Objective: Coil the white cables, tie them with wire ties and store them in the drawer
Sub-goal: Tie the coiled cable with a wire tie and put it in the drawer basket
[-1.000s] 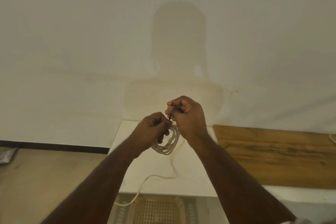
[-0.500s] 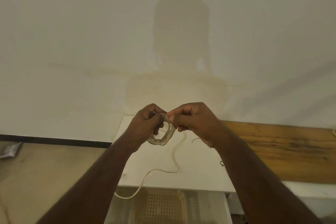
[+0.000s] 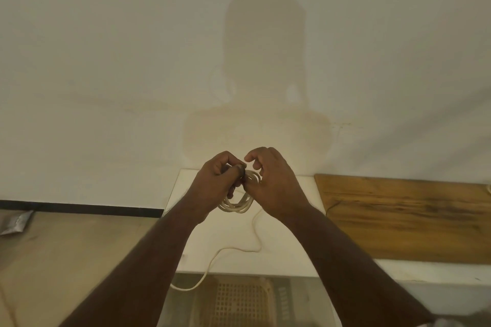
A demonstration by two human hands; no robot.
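A coil of white cable (image 3: 237, 206) hangs between my two hands above a white cabinet top (image 3: 228, 236). My left hand (image 3: 216, 180) grips the top of the coil, fingers curled round the loops. My right hand (image 3: 273, 183) holds the coil's right side, with index finger and thumb raised and curled above it. The cable's loose tail (image 3: 233, 249) runs down across the cabinet top and off its front edge. Any wire tie is hidden by my fingers.
A wooden board (image 3: 409, 218) lies on the surface to the right. Below the cabinet's front edge sits an open drawer with a pale perforated basket (image 3: 233, 300). A plain wall stands close behind. A silvery packet (image 3: 16, 223) lies on the floor at left.
Both hands have closed back together over the coil. My right hand, which had pulled out to the right, now sits against the coil with its index finger lifted.
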